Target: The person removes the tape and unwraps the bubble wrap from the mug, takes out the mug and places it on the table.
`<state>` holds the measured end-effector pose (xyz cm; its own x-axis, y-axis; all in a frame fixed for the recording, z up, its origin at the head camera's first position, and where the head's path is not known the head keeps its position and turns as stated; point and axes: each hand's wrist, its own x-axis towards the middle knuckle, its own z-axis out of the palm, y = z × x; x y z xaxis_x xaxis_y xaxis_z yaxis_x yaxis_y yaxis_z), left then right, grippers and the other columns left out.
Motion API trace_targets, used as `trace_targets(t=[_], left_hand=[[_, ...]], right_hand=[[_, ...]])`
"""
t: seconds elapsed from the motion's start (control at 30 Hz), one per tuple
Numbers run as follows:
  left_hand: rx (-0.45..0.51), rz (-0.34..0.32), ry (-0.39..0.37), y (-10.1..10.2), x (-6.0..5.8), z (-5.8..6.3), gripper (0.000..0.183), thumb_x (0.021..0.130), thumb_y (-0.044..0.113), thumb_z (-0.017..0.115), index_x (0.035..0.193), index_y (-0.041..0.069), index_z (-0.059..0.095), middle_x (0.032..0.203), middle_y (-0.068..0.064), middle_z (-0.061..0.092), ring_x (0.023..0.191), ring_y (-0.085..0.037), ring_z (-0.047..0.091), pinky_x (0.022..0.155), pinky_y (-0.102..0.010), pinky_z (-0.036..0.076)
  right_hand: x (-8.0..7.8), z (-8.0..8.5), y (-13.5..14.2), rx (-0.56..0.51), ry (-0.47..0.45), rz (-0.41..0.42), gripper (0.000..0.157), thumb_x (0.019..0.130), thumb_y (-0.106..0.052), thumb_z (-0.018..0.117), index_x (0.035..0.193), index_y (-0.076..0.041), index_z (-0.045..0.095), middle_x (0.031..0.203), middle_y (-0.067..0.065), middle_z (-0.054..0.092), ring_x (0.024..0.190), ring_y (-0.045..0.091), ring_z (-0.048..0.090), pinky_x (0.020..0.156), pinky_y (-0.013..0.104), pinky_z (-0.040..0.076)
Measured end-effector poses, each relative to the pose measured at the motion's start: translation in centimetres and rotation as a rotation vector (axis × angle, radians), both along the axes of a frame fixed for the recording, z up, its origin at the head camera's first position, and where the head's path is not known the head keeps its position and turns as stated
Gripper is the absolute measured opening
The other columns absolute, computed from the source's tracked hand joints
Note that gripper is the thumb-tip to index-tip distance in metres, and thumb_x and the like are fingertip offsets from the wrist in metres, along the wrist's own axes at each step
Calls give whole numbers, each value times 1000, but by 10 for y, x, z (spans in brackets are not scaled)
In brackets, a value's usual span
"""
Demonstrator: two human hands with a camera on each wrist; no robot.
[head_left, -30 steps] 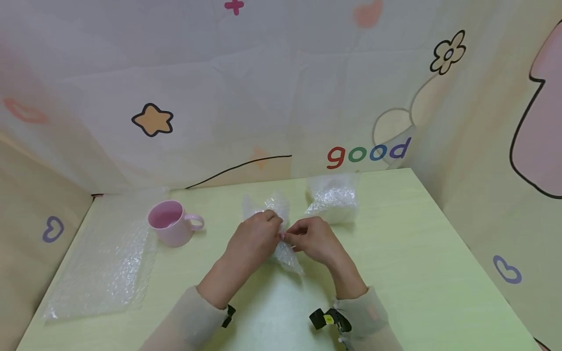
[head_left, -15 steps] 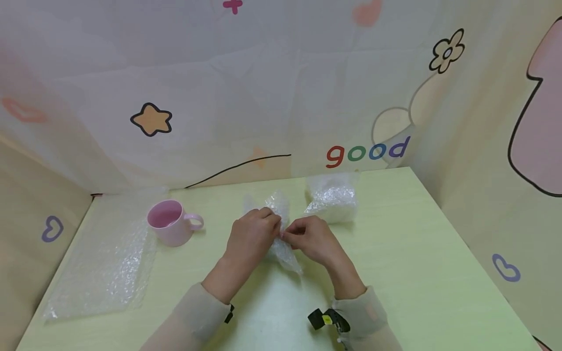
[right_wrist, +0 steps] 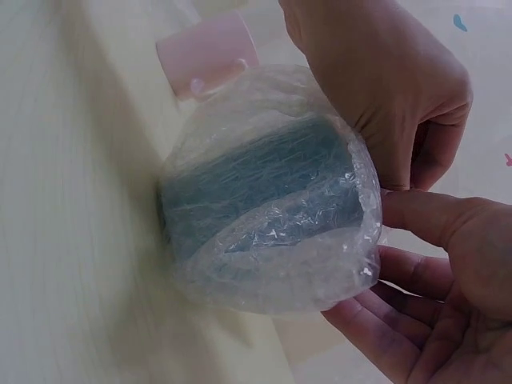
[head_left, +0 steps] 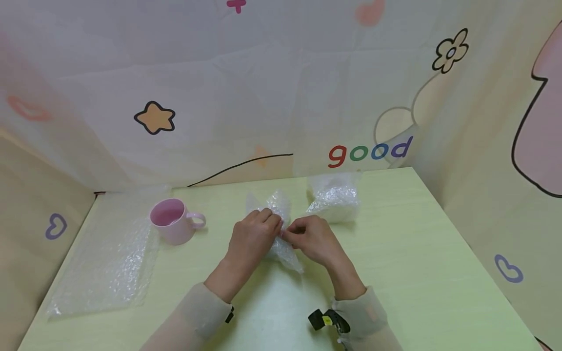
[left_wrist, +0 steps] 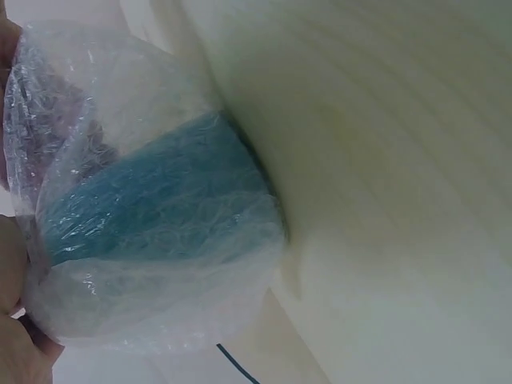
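A teal object (right_wrist: 256, 192), tapered like a cup, stands on the table wrapped in clear bubble wrap (head_left: 286, 253). My left hand (head_left: 255, 231) pinches the gathered wrap at the top, back of the hand upward. Facing it from the other side, my right hand (head_left: 312, 237) pinches the same gather between thumb and forefinger. In the right wrist view the other right fingers (right_wrist: 384, 332) spread along the wrap's upper edge. The left wrist view shows the wrapped teal object (left_wrist: 160, 200) from the side, with only parts of fingers at the left edge.
To the left stands a pink mug (head_left: 174, 226), its handle pointing right. Beside it a flat sheet of bubble wrap (head_left: 103, 258) covers the table's left side. A second bubble-wrapped bundle (head_left: 335, 200) sits behind my right hand, near the printed back curtain (head_left: 246, 107).
The head view shifts slightly. Both hands stay at the top of the wrap, with only small finger movements; the mug and the other wrap lie as before.
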<state>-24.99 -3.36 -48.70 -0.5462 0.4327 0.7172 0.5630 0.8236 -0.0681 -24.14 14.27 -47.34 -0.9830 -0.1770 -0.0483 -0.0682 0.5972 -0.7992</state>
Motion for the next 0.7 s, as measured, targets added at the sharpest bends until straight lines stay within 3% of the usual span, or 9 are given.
trace_targets(t=[0.2, 0.37, 0.57, 0.7], left_hand=[[22, -34, 17, -2, -2, -5, 8, 88, 14, 80, 83, 14, 74, 75, 3, 66, 58, -17, 58, 43, -30, 50], [98, -59, -26, -6, -3, -7, 6, 86, 13, 82, 86, 15, 77, 77, 4, 70, 61, -16, 61, 46, -29, 52], [184, -47, -107, -9, -5, -3, 4, 87, 12, 81, 85, 13, 77, 76, 3, 69, 62, -16, 64, 49, -31, 52], [154, -9, -149, -8, -5, 1, 5, 87, 14, 81, 92, 12, 79, 77, 2, 67, 63, -16, 63, 50, -31, 53]], right_hand=[[0, 0, -1, -8, 2, -11, 11, 92, -21, 79, 84, -14, 81, 77, -2, 73, 66, 12, 64, 62, 28, 50], [1, -1, -5, -40, -9, -72, 9, 91, -21, 80, 87, -13, 80, 80, 0, 76, 66, 12, 66, 61, 28, 51], [5, -1, -17, 0, 159, -184, 13, 85, -24, 86, 91, -14, 80, 86, 0, 80, 76, 14, 73, 68, 32, 56], [9, 1, -23, 58, 248, -208, 16, 85, -26, 85, 94, -13, 82, 85, 0, 80, 74, 14, 74, 69, 32, 55]])
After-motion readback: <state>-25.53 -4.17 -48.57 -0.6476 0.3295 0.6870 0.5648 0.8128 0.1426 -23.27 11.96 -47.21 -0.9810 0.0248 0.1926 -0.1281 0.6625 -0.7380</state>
